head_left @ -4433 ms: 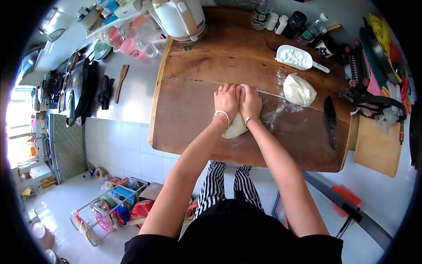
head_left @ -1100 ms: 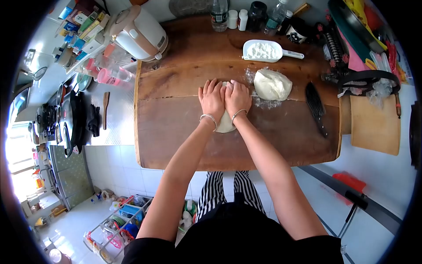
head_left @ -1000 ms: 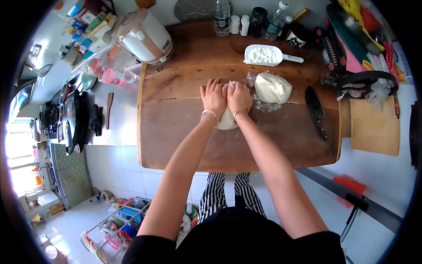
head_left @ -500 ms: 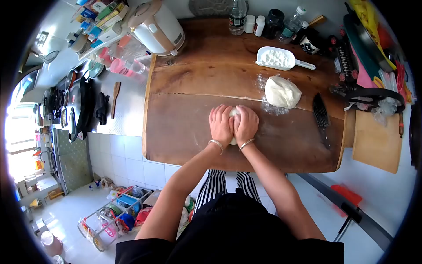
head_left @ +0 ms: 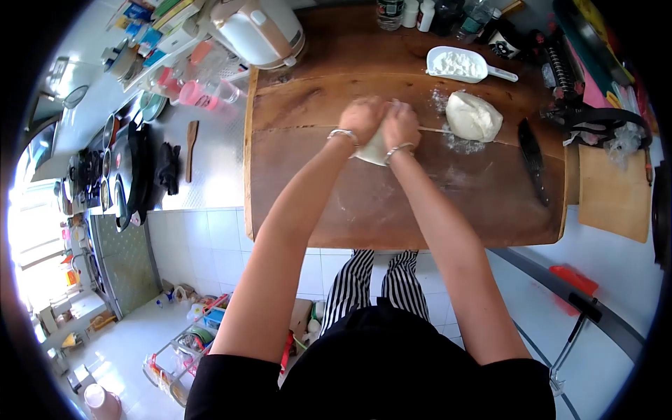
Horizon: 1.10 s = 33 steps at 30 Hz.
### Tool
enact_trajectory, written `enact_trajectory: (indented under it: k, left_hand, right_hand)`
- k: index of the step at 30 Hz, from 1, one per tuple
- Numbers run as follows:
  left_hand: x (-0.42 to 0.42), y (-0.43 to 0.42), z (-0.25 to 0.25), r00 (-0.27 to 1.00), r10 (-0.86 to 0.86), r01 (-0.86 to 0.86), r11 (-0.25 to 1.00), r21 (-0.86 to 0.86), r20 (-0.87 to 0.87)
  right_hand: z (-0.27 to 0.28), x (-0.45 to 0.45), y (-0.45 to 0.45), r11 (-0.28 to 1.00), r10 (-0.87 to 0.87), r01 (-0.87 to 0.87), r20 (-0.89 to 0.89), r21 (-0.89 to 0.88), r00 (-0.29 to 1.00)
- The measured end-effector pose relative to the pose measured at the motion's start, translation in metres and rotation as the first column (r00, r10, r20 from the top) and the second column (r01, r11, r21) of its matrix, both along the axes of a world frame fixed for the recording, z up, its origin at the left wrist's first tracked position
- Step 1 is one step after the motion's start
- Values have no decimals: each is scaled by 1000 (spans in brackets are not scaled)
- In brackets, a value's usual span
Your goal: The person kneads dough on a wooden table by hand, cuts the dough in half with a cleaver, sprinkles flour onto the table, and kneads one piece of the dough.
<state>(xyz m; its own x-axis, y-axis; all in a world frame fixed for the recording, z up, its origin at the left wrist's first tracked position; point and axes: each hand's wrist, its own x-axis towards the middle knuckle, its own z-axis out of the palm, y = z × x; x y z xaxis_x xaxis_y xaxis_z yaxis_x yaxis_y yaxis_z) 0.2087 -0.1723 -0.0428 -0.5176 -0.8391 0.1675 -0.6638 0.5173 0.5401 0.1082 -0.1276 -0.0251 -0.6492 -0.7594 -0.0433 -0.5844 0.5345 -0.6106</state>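
Note:
My left hand (head_left: 362,119) and my right hand (head_left: 401,124) press side by side on a piece of pale dough (head_left: 374,150), which shows between and below them on the wooden board (head_left: 294,189). The left fingers are blurred by motion; the right fingers look curled over the dough's far end. A second lump of dough (head_left: 474,117) rests to the right with flour scattered round it. Behind that lump lies a white scoop (head_left: 492,71) filled with flour (head_left: 456,64). A dark knife (head_left: 532,157) lies near the board's right side.
A white kettle (head_left: 259,31) stands at the board's back left corner. Bottles and small jars (head_left: 425,14) line the back edge. A wooden spatula (head_left: 191,151) lies on the metal counter to the left. At the right is a light cutting board (head_left: 614,192).
Both hands have moved forward, away from my body, with the dough beneath them, and more of its near end shows. The camera view has also shifted.

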Motion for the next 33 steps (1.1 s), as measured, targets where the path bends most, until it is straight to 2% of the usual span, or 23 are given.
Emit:
enact_trajectory:
  k: [1, 2, 3, 4, 5, 7, 8, 10, 11, 12, 13, 14, 15, 16, 18, 19, 20, 24, 26, 28, 30, 32, 33]
  left_hand:
    - [24, 16, 20, 985, 175, -173, 979, 111, -10]
    - [54, 26, 10, 971, 227, -229, 973, -18, -71]
    - [78, 49, 22, 948, 301, -300, 954, 25, -106]
    - [98, 74, 19, 915, 367, -374, 928, -9, -167]
    - [115, 100, 9, 892, 429, -441, 896, -58, -145]
    - [107, 154, 10, 769, 599, -627, 774, -87, -223]
    - [94, 174, 6, 704, 687, -706, 705, -69, -182]
    - [48, 199, 6, 600, 763, -791, 611, -32, -241]
    - [17, 208, 13, 595, 762, -789, 614, -5, -256]
    - [-15, 210, 20, 588, 759, -787, 617, 19, -279]
    - [-42, 208, 11, 627, 723, -736, 672, 81, -291]
    - [-66, 208, 2, 663, 685, -679, 720, 141, -303]
    - [-89, 213, 6, 694, 669, -623, 743, 244, -265]
    - [-109, 216, 11, 725, 649, -562, 750, 348, -229]
    - [-126, 225, 11, 770, 606, -516, 776, 364, -200]
    - [-126, 225, 7, 831, 526, -494, 847, 194, -181]
    - [-126, 221, 2, 884, 445, -447, 894, 20, -147]
    - [-129, 176, 8, 924, 366, -367, 930, 7, -109]
    - [-132, 158, 11, 928, 357, -362, 932, -32, -109]
    - [-134, 146, 13, 928, 355, -357, 934, 2, -116]
    - [-133, 139, 7, 928, 358, -362, 932, -28, -101]
    - [-131, 135, 6, 925, 348, -348, 937, 27, -156]
    - [-122, 132, 17, 953, 289, -250, 919, 304, -93]
  right_hand:
    - [-3, 25, 2, 995, 99, -100, -22, -29, 995]
    - [-9, 50, 8, 975, 194, -197, -47, -97, 980]
    - [-4, 73, 22, 951, 298, -301, -54, -67, 953]
    - [-25, 92, 34, 901, 390, -396, -68, -179, 918]
    - [-11, 105, 58, 878, 444, -446, -55, -175, 894]
    - [-6, 103, 94, 783, 597, -577, 22, -233, 802]
    - [-14, 94, 104, 723, 660, -626, 22, -291, 751]
    - [-13, 53, 112, 606, 770, -728, 4, -321, 638]
    - [-23, 25, 112, 553, 777, -779, -153, -295, 610]
    - [4, -8, 116, 556, 772, -822, -291, -122, 565]
    - [15, -41, 116, 545, 757, -838, -418, -21, 502]
    - [17, -69, 121, 592, 761, -805, -352, 35, 544]
    - [16, -88, 125, 683, 729, -729, -77, 38, 680]
    - [12, -101, 136, 765, 633, -631, -24, -128, 774]
    - [5, -115, 161, 809, 476, -536, -268, -240, 838]
    - [2, -120, 162, 779, 465, -550, -311, -301, 829]
    - [-2, -124, 156, 784, 464, -546, -306, -296, 832]
    - [-5, -129, 115, 861, 368, -451, -323, -234, 872]
    - [-5, -134, 98, 901, 400, -429, -267, -59, 877]
    - [3, -133, 86, 918, 357, -387, -243, -87, 902]
    - [13, -133, 83, 925, 380, -378, -121, 44, 917]
    - [8, -139, 86, 919, 389, -394, -116, -19, 914]
    - [12, -144, 91, 888, 454, -451, 15, -85, 891]
